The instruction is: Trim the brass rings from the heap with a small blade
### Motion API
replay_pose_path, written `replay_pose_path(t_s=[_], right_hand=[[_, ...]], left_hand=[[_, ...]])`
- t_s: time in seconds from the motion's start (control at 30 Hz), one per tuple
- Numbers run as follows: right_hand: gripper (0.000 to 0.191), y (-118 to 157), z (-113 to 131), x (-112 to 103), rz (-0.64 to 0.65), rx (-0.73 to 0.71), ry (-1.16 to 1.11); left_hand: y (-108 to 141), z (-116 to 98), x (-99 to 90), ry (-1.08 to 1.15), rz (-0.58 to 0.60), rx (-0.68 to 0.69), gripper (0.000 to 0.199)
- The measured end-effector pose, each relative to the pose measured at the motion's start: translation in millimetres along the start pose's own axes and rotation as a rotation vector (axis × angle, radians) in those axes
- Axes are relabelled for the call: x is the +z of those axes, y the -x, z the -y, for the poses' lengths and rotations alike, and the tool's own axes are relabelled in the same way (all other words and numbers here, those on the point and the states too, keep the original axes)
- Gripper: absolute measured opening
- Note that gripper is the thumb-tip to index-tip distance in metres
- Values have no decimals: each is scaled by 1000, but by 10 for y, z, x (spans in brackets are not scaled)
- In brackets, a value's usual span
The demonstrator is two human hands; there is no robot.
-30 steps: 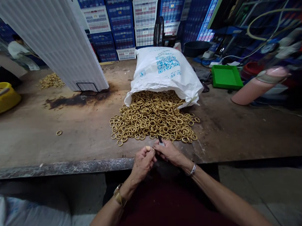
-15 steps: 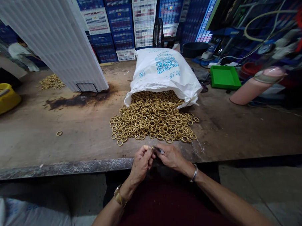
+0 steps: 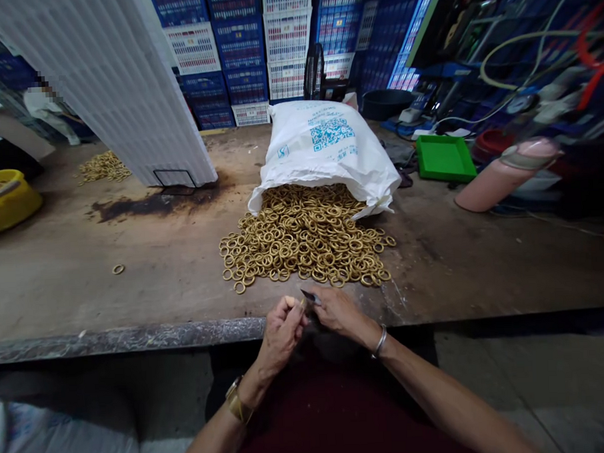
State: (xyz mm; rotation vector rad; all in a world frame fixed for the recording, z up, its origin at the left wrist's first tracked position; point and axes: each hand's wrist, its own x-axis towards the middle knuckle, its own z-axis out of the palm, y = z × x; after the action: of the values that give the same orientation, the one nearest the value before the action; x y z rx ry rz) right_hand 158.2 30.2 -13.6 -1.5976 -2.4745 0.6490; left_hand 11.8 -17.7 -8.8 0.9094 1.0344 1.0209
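- Left hand: fingertips pinching a ring, mostly hidden, just before the ring pile.
- Right hand: closed around a small dark blade, its tip near the ring.
- Ring: probably light, stiff and rather slippery; best pinched by its outer rim, fingertips away from the blade.
- Sack: open end over the pile.

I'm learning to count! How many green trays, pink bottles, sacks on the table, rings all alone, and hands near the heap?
Green tray: 1
Pink bottle: 1
Sack on table: 1
Lone ring: 1
Left hand and right hand: 2
Total: 6
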Motion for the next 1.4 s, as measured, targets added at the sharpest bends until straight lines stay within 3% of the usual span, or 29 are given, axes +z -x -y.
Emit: replay_pose_path(t_s=[0.13,0.3,0.47,0.63,0.8,0.93,1.03,1.13,1.27,1.4], right_hand=[[20,-106,-28,-22,-87,58,69],[20,-254,22,-50,-253,124,82],[15,-410,77,-90,-271,191,182],[13,-445,16,-92,-326,123,169],[18,-420,-85,-84,-399,55,2],[21,-318,-72,-136,-312,-1,-298],[20,-205,-4,-187,-156,-32,-578],[21,-116,58,-187,17,26,-768],[29,-76,96,-111,129,106,-966],[31,-81,123,-55,152,205,-1092]], left_hand=[[77,-104,30,208,60,-38,28],[36,-77,-32,400,-23,-114,27],[24,-62,-74,478,-60,-149,20],[19,-79,-107,640,-53,-263,22],[-38,-63,-125,653,-76,-250,24],[-103,-76,-101,413,-131,-131,27],[-155,-68,-105,180,-178,-8,33],[-184,-58,-115,-16,-140,50,36],[-195,-49,-104,-109,-117,74,28],[-185,-29,-86,-146,-152,98,21]])
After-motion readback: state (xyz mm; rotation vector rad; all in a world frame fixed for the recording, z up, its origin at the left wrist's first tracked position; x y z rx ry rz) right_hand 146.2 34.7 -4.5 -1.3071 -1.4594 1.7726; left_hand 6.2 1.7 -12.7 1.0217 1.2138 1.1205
